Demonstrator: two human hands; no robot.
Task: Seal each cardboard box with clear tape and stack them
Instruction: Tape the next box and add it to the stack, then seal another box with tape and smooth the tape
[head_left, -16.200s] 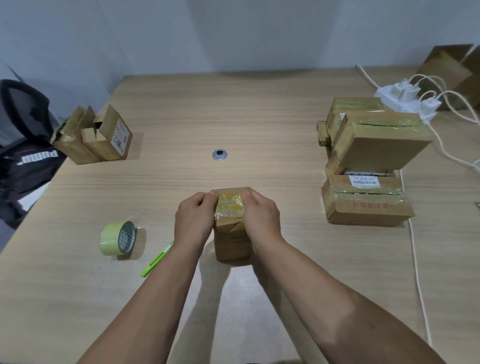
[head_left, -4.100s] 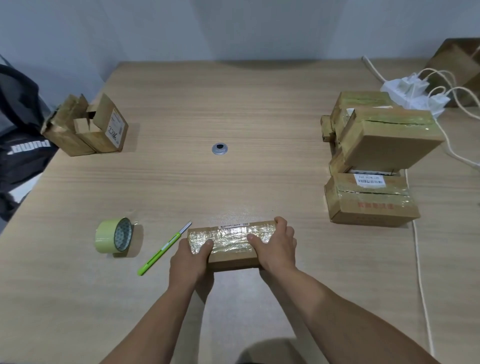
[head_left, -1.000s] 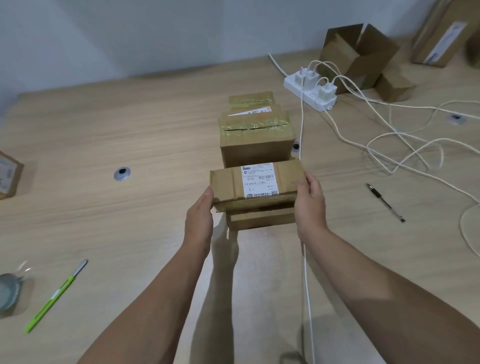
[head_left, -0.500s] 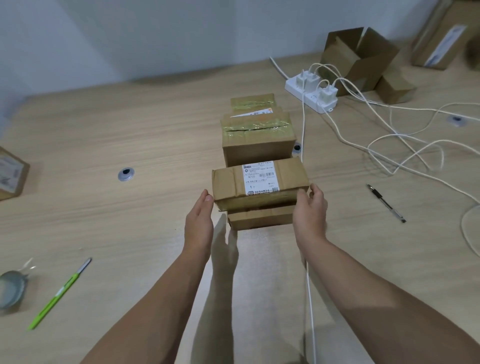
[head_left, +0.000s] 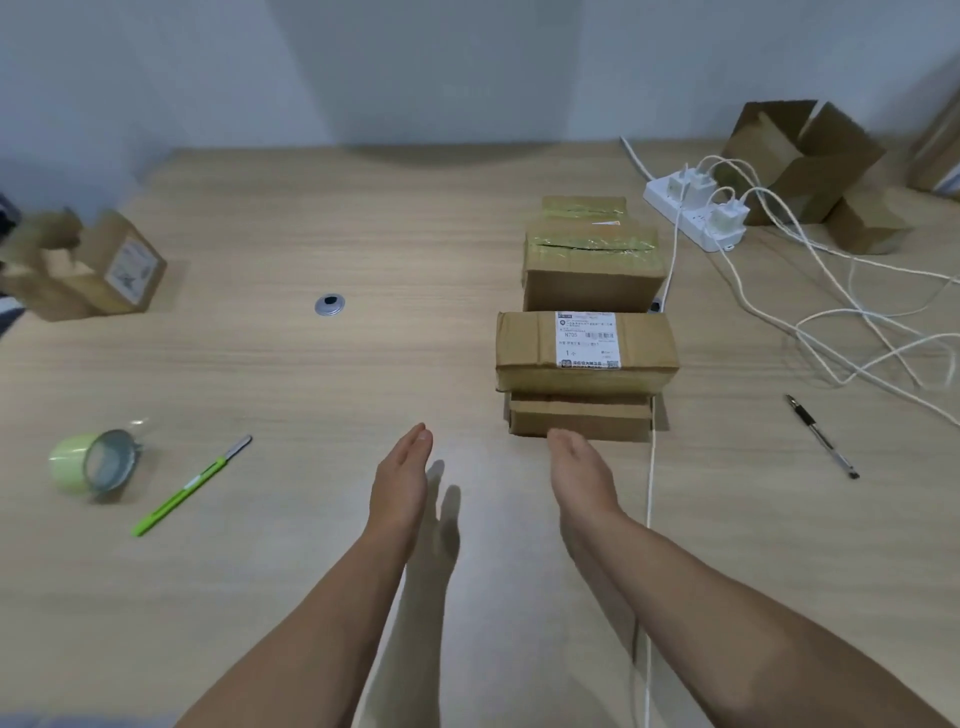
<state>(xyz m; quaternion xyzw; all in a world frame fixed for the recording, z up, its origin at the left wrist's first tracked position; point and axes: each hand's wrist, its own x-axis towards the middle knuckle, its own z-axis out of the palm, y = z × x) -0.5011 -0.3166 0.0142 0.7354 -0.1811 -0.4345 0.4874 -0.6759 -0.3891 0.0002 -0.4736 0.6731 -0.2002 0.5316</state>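
A flat labelled box (head_left: 586, 349) lies on top of a smaller box (head_left: 579, 417) at centre right of the wooden table (head_left: 363, 218). Behind them stand taped boxes (head_left: 592, 260), one on another. My left hand (head_left: 402, 480) and my right hand (head_left: 579, 475) hover flat and empty in front of the stack, apart from it. A roll of tape (head_left: 93, 462) lies at the left, with a green pen knife (head_left: 189, 486) beside it. Untaped boxes (head_left: 83, 267) with raised flaps sit at the far left.
A white power strip (head_left: 691, 208) with chargers and several loose white cables (head_left: 831, 312) lies at the right. One cable (head_left: 652, 467) runs past the stack toward me. A black pen (head_left: 821, 435) lies at the right. Open boxes (head_left: 800, 161) stand at the back right. A metal grommet (head_left: 330, 304) is set in the tabletop.
Both hands let go of the labelled box, which now rests on the stack, and drew back toward me. The view has swung left.
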